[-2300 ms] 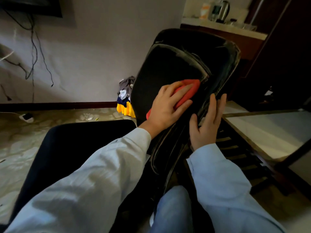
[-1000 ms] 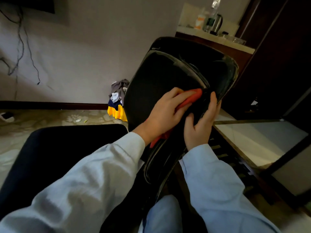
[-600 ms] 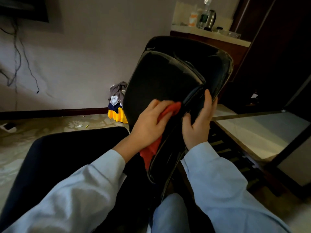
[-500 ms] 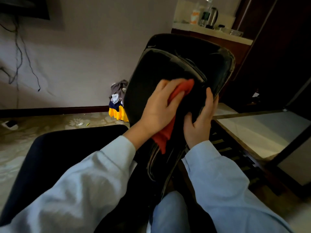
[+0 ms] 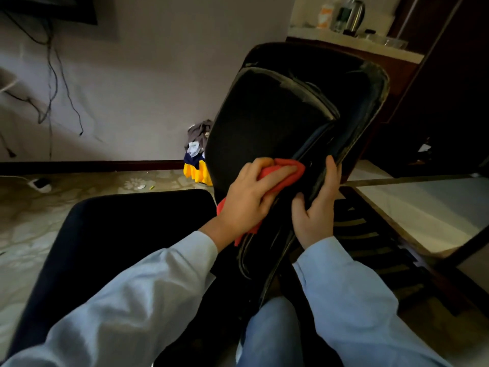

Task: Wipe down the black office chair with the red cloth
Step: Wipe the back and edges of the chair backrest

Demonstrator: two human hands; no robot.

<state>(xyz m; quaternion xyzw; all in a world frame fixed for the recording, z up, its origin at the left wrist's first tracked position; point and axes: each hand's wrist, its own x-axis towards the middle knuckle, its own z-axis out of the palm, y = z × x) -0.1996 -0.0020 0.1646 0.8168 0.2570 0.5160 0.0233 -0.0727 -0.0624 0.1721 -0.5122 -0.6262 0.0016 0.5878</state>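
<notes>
Against black office chair [image 5: 264,123], red cloth [image 5: 287,172] is being clutched in curled left hand [image 5: 247,200]; backrest running up-right from fingers. Rim is being gripped by right hand [image 5: 316,210].

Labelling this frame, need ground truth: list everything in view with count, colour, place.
black office chair: 1, black, centre, backrest rim dusty
red cloth: 1, red, against the backrest, centre
clothes pile: 1, grey, white, navy and yellow, behind the chair
cables: several, dark, hanging at upper left
kettle: 1, metallic, on the counter, top right
slatted frame: 1, dark, right of the chair
left hand: 1, holds the red cloth on the backrest
right hand: 1, grips the backrest edge
sleeves: 2, light blue, foreground
</notes>
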